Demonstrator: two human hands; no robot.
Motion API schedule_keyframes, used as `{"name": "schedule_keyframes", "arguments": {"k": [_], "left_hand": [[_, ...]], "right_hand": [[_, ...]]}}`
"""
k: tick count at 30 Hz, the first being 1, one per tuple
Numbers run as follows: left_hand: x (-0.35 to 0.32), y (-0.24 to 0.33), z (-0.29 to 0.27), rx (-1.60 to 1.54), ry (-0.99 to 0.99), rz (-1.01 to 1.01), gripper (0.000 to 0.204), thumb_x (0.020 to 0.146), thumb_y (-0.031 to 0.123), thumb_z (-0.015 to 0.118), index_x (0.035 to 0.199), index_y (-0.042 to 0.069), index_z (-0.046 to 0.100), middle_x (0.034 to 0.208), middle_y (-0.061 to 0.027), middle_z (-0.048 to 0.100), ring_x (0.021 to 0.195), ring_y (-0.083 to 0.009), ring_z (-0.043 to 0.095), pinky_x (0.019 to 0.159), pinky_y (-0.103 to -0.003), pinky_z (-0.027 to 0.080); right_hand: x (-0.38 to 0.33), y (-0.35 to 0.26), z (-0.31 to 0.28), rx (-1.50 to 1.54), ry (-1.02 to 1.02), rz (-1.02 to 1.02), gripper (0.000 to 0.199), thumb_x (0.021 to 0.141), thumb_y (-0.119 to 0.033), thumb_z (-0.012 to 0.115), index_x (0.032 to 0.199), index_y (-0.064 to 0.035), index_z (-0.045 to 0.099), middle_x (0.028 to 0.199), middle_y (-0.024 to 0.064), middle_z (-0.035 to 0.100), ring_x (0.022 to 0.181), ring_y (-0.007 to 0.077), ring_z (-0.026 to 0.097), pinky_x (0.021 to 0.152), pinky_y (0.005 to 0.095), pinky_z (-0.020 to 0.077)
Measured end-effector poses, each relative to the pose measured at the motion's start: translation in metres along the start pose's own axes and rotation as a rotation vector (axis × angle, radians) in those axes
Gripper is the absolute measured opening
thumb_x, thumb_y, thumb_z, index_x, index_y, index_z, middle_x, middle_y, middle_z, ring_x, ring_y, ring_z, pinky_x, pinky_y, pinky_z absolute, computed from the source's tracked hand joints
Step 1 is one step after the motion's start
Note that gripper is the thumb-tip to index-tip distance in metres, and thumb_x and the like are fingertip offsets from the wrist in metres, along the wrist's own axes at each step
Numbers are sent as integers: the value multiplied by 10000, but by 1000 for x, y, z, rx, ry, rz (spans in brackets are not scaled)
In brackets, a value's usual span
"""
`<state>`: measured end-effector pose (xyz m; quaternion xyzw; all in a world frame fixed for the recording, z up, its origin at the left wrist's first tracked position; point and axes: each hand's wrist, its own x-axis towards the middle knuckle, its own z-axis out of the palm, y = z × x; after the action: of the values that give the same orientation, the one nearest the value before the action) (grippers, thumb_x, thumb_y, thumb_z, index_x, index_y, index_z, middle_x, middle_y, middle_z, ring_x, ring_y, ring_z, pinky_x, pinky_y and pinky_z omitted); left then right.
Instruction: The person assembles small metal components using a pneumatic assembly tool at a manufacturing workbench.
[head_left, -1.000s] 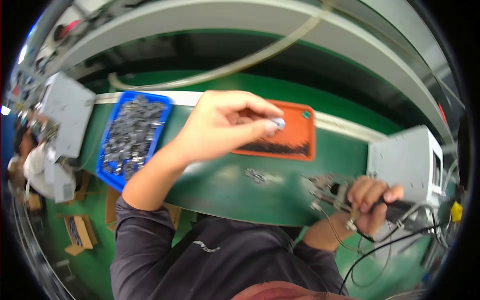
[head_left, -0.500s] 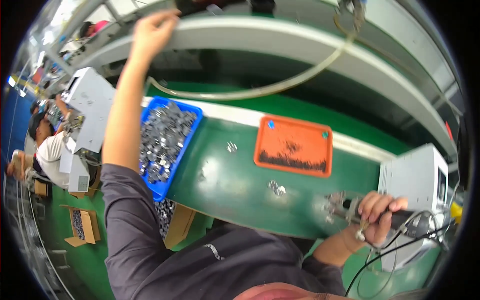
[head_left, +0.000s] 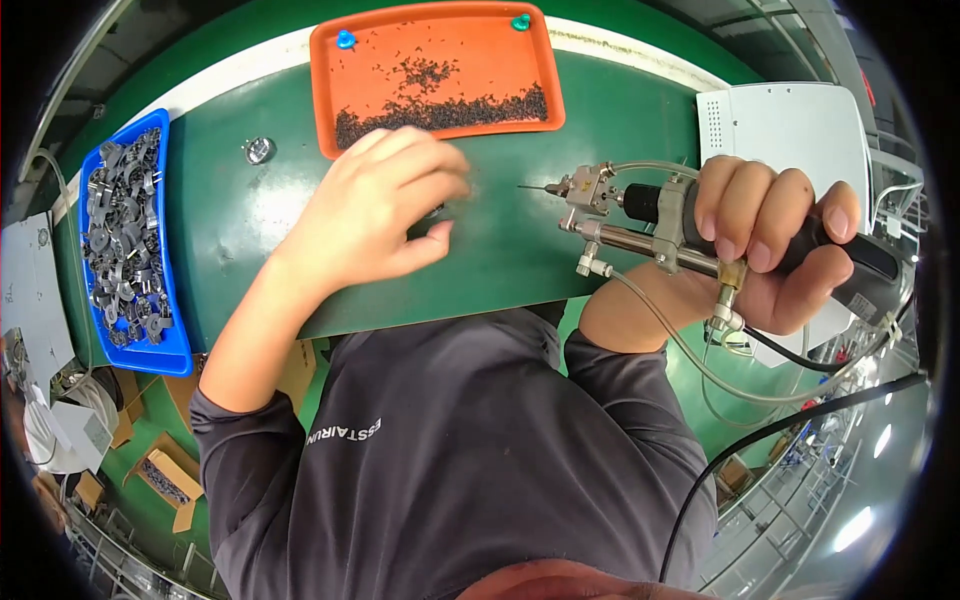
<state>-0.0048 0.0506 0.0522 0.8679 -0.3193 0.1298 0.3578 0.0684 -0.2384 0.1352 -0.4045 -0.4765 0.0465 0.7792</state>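
Note:
My right hand (head_left: pixel 772 240) is wrapped around an electric screwdriver (head_left: pixel 672 215) with a metal bracket, a small cylinder and air tubes fixed to it. Its thin bit points left over the green table. Just below the orange tray, my left hand (head_left: pixel 385 205) curls its fingers and thumb around a small dark part (head_left: pixel 432 217), most of which the fingers cover. Small black screws (head_left: pixel 450 112) are heaped along the near side of the orange tray (head_left: pixel 322 85). To the left of that hand, a small shiny metal part (head_left: pixel 260 150) lies on the table.
A blue tray (head_left: pixel 178 345) full of grey metal parts stands at the left of the green table (head_left: pixel 240 240). At the right sits a white machine housing (head_left: pixel 790 125). Black cable (head_left: pixel 700 490) and clear tubing hang by my right arm. Open cardboard boxes (head_left: pixel 170 470) stand on the floor.
My left hand has come down from the raised bar at the far left to the table below the orange tray. The view has shifted. My right hand keeps hold of the screwdriver.

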Motion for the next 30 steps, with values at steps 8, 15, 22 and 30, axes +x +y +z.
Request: {"name": "schedule_keyframes", "arguments": {"k": [8,15,22,30], "left_hand": [[-6,-4,5,-16,-237,-206,499,672,16,743,1164,40,661,1089,-102,651,1083,-324,621,972,-440,509],[-18,-15,22,-59,-145,-229,485,713,-70,676,1189,26,679,1027,-127,663,1002,-332,652,901,-418,546],[-13,-12,17,-114,-142,-173,399,781,5,742,1175,32,688,1009,-117,674,1011,-332,652,910,-450,528],[-1,-4,42,16,-134,-173,303,770,118,819,1039,80,683,1056,-54,716,1004,-280,662,866,-399,512]], "right_hand": [[0,-5,4,-77,-23,120,355,1070,-420,566,1300,-149,563,808,-19,551,685,123,525,670,305,428],[-2,2,4,-66,-24,115,368,1059,-435,587,1301,-159,565,807,-28,564,673,115,532,656,293,433],[-3,2,5,-83,-23,115,375,1054,-446,592,1299,-163,564,806,-28,568,675,113,545,653,293,444],[-4,2,3,-81,-64,137,371,1054,-445,599,1303,-172,560,791,-13,568,666,126,553,639,297,469]]}}
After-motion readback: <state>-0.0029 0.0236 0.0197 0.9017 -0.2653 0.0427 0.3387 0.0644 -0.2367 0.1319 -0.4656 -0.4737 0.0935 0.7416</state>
